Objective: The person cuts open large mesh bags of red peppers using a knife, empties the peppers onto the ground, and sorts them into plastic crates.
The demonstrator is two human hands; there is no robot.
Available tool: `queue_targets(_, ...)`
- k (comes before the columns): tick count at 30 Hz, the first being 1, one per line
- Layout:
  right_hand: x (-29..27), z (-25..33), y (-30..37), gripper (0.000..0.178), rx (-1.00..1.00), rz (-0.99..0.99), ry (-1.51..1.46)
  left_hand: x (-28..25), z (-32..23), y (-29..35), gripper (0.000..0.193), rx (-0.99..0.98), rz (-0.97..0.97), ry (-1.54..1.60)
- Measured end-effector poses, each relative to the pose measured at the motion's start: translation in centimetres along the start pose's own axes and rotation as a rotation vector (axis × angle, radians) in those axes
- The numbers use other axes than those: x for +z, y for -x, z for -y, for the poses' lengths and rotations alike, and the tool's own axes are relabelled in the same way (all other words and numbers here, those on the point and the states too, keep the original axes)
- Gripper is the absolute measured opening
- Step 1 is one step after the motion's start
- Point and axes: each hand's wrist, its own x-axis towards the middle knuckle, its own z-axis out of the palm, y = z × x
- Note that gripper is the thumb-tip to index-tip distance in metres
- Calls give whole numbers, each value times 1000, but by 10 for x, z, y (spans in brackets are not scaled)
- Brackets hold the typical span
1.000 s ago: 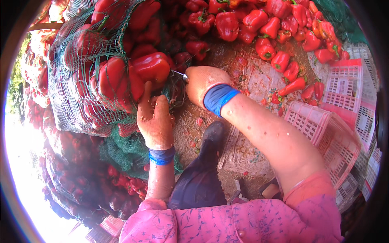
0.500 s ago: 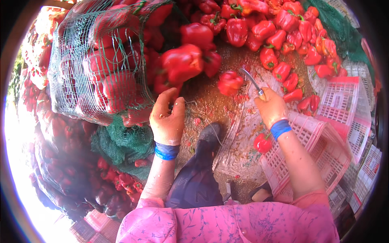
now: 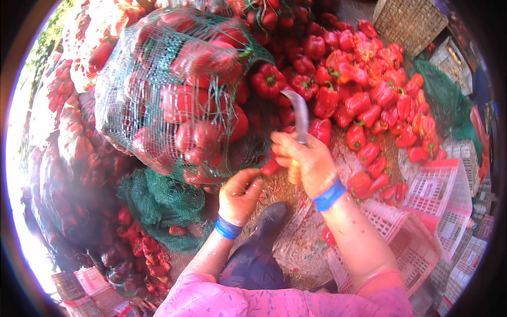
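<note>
gripping a curved knife in the right hand, beside a mesh sack full of red peppers.
the right fingers are closed round the knife's yellow handle, blade pointing up, near the sack's right side; the left hand is just below the sack's lower right edge, fingers curled, though i cannot tell whether they pinch anything. loose red peppers are heaped to the right, bunched green netting lies below the sack, and pinkish crates stand right of the right forearm.
</note>
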Motion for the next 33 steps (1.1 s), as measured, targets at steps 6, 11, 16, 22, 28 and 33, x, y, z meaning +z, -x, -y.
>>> queue_targets(6, 77, 24, -29, 34, -124, 374, 18, -11, 31, -11, 18, 196, 18, -315)
queue_targets(11, 58, 3, -12, 32, -185, 273, -77, -6, 45, -11, 24, 139, 33, 65)
queue_targets(16, -49, 5, 110, 23, -218, -245, 117, -10, 20, 4, 27, 212, -91, -48)
queue_targets(22, -215, -24, 274, 30, -271, -1162, -101, -27, -8, 32, 50, 299, -338, 164)
queue_targets(28, -370, -208, 328, 32, 658, -1080, -132, -26, -16, 24, 60, -8, -308, 253)
queue_targets(33, -415, -244, 265, 43, 995, -834, 179, -22, -17, 9, 66, -149, -258, 60)
